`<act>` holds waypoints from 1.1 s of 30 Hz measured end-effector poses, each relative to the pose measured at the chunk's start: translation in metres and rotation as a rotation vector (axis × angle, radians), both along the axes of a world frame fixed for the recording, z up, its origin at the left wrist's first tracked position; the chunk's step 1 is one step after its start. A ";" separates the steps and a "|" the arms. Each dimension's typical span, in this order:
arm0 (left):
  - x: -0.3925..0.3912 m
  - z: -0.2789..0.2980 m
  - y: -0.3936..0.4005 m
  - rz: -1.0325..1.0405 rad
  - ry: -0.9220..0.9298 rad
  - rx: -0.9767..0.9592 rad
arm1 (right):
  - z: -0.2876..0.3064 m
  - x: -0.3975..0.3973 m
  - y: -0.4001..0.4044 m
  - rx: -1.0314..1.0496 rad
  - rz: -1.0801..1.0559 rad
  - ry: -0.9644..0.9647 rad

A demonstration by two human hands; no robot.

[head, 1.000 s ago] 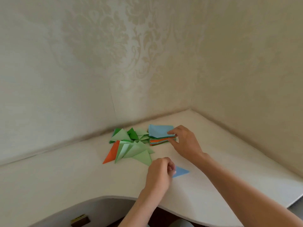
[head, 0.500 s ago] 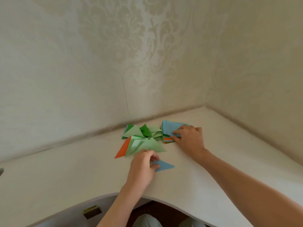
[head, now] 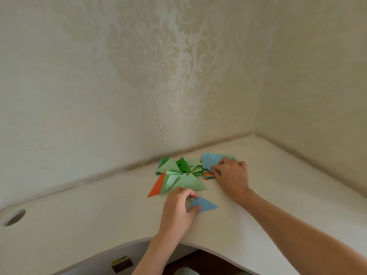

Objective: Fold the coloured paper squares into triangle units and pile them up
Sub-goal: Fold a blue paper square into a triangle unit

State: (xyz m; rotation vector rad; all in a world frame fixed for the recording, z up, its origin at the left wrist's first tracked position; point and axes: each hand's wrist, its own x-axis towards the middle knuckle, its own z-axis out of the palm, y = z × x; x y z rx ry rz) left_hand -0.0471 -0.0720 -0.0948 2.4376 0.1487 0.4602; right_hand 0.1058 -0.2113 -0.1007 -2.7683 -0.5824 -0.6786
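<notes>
Head view shows the folded light-blue paper triangle [head: 204, 205] lying flat on the cream bench [head: 99, 211], just in front of the loose pile of green and orange folded paper triangles [head: 178, 175]; the left hand [head: 178, 211] pinches its near-left corner, thumb below and curled fingers above, so the grip sits at one tip and most of the triangle juts out to the right of it; such a unit is likely feather-light, thin and easily creased, and on a smooth top it may slide, so the folded edge or a corner seems the best place to take it; the right hand [head: 231, 173] rests on the stack of unfolded coloured paper squares [head: 210, 165], fingertips curled at the top blue sheet's near edge, seemingly pinching it
</notes>
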 end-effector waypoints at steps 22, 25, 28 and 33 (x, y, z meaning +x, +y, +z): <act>0.003 -0.003 -0.039 -0.081 -0.117 0.035 | -0.010 -0.008 -0.049 0.123 0.119 -0.042; 0.008 -0.003 -0.037 -0.084 -0.123 0.025 | -0.009 -0.008 -0.042 0.099 0.098 -0.019; 0.011 -0.005 -0.039 -0.094 -0.122 0.021 | -0.012 -0.005 -0.037 0.091 0.049 -0.028; 0.014 -0.011 -0.037 -0.105 -0.090 0.000 | -0.015 -0.007 -0.035 0.109 0.028 -0.149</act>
